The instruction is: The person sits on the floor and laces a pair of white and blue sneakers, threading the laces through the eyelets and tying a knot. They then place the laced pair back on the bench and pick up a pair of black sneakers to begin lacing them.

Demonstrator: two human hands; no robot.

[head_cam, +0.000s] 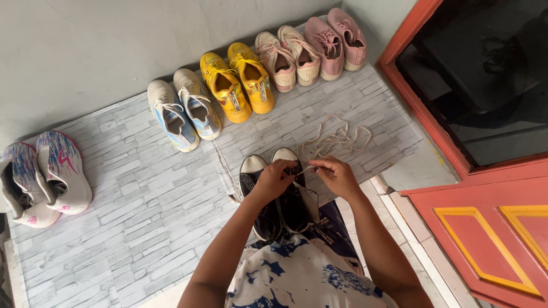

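Left hand (273, 179) closed on top of right black sneaker (294, 197), fingers curled. Right hand (338, 177) pinches cream shoelace (335, 138) beside it. Lace runs loose over brick-pattern mat (131, 188). Second black sneaker (251, 182) touching at left. Yellow sneakers (242, 80) well apart, by wall.

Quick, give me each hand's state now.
Left hand: closed on the black sneaker.
Right hand: closed, pinching the cream shoelace.

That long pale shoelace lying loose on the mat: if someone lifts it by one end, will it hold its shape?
Probably not. The shoelace lies in loose curls, so it looks floppy and would likely dangle and trail. It seems light: the right hand pinches its end with fingertips only, above the black shoe.
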